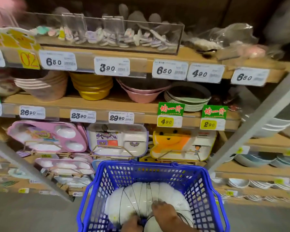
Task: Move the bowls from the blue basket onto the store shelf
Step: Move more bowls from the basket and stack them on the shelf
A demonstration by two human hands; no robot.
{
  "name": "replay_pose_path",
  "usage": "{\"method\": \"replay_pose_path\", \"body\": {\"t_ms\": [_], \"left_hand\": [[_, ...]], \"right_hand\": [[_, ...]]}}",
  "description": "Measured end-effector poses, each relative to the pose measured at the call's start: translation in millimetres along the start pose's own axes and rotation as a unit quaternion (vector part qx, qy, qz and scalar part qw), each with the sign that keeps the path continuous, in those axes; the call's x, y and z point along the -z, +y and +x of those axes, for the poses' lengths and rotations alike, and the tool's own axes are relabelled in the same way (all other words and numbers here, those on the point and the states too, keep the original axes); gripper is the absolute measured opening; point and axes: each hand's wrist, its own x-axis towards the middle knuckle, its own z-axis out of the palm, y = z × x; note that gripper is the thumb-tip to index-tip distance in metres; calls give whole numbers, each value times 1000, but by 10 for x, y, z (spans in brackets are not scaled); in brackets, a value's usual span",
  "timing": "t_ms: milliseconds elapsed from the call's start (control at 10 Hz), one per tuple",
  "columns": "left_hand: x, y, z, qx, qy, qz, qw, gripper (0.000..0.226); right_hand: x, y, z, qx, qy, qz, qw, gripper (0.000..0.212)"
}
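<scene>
Left hand (132,223), at the near edge of the blue basket (196,190), is largely cut off, so the state of its fingers cannot be told. The bowls (141,196) lie nested on edge in the basket. Right hand (166,214) curls its fingers over their rims. Risk: if several are lifted together, loose bowls may slip apart and chip. The store shelf (64,99) is crowded.

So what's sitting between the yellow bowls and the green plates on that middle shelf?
A stack of pink bowls sits between the yellow bowls and the green plates, as the head view shows.
</scene>
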Motion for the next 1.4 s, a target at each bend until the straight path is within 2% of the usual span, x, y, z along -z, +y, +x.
{"method": "replay_pose_path", "body": {"t_ms": [100,200,300,400,500,600,700,800,900,1000,1100,1300,1400], "left_hand": [[-13,20,-145,-10,16,31,999,42],[117,122,-217,-12,-50,-2,999,49],[341,390,-348,-9,-84,-126,988,49],[475,672,-507,-7,-77,-259,963,36],[606,1006,-700,-52,-87,-310,945,40],[670,1344,-853,-126,-85,-337,929,48],[604,1792,-1052,-183,-71,-367,909,50],[430,2289,-1313,-180,-22,-423,888,56],[196,2756,-1587,-176,19,-421,890,56],[-115,3221,-1822,-212,21,-426,879,32],[-470,3682,-2048,-223,26,-443,868,29],[-1139,4515,-2384,-230,-7,-470,852,25],[-1428,4857,-2510,-243,-24,-473,846,23]], "right_hand": [[130,80,-177,4,-67,32,997,48],[380,221,-387,-29,-42,89,995,52],[639,416,-530,-56,12,218,974,34],[947,620,-675,-64,39,315,946,14],[1218,888,-792,-80,84,395,911,9],[1479,1189,-989,-79,136,469,869,11],[1694,1452,-1285,-83,155,563,807,15],[1825,1702,-1649,-75,172,611,769,13],[1866,2022,-2075,-58,204,650,730,14],[1866,2385,-2538,-33,252,692,675,23],[1859,2752,-2996,-4,311,711,630,28],[1711,3464,-3704,39,395,696,599,37],[1641,3693,-3962,78,433,683,583,32]]}}
